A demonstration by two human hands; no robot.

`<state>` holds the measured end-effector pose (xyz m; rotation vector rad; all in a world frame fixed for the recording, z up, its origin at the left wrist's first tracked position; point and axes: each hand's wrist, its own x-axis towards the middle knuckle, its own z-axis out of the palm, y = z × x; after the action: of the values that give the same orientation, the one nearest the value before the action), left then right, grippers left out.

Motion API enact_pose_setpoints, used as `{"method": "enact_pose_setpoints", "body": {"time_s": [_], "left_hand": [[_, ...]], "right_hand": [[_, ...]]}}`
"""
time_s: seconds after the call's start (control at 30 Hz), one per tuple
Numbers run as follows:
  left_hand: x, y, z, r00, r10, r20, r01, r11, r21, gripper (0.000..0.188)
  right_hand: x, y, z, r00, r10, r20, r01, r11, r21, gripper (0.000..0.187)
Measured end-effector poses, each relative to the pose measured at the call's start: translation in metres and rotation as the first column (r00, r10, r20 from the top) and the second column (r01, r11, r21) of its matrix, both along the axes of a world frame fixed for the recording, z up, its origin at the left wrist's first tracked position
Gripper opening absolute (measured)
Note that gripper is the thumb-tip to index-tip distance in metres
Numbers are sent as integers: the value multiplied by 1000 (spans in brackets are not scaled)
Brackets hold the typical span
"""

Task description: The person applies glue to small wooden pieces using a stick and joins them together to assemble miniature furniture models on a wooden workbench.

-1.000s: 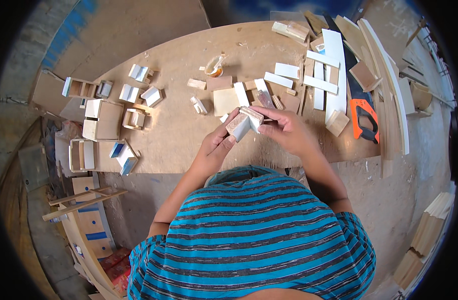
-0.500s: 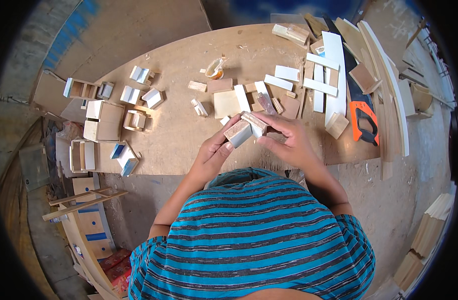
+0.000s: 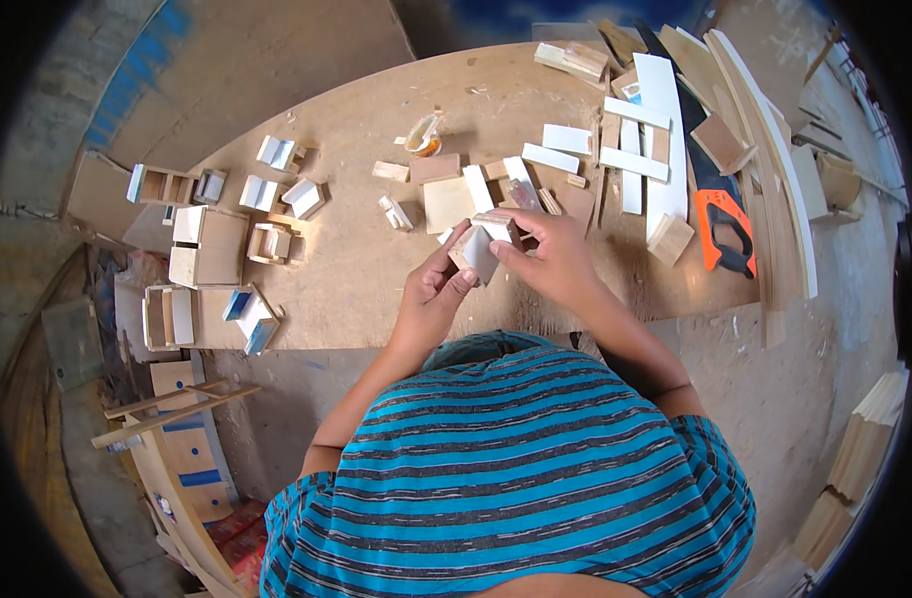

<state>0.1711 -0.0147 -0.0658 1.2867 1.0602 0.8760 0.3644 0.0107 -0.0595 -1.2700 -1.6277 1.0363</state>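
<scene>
Above the near edge of the table, both my hands hold small wooden pieces that meet in an angle. My left hand (image 3: 428, 297) is closed round a wood block (image 3: 476, 253) with a white face, its thumb along the near end. My right hand (image 3: 550, 257) pinches a second small wood block (image 3: 499, 229), also white on one face, between thumb and fingers. The two blocks touch at the top; whether they are fixed together I cannot tell. Just beyond my hands lie a thin square wood board (image 3: 446, 206) and several white-faced strips.
At the left stand several small box-like wooden assemblies (image 3: 217, 249). A small cup (image 3: 426, 140) with amber stuff sits farther back. To the right lie white strips (image 3: 635, 160), a handsaw with an orange handle (image 3: 710, 234) and long boards (image 3: 770, 179) along the table's edge.
The blocks have turned in my hands, so the left one now shows more of its white face. My right thumb has moved in over the right block.
</scene>
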Motion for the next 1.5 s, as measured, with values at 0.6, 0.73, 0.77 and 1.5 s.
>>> {"method": "enact_pose_setpoints", "body": {"time_s": [0.6, 0.73, 0.77, 1.5], "left_hand": [[-16, 6, -24, 988, 47, 148, 10, 932, -362, 43], [-16, -4, -31, 981, 87, 174, -15, 926, -376, 42], [-19, -5, -32, 974, 92, 208, -4, 922, -388, 42], [-113, -40, -51, 831, 188, 523, 112, 865, -489, 40]], "right_hand": [[11, 13, -56, 859, 261, -440, -461, 767, -446, 24], [6, 3, -56, 905, 338, -258, -419, 812, -406, 25], [4, 0, -56, 913, 330, -239, -401, 829, -389, 26], [-70, -21, -43, 871, 284, -401, -469, 722, -508, 40]]}}
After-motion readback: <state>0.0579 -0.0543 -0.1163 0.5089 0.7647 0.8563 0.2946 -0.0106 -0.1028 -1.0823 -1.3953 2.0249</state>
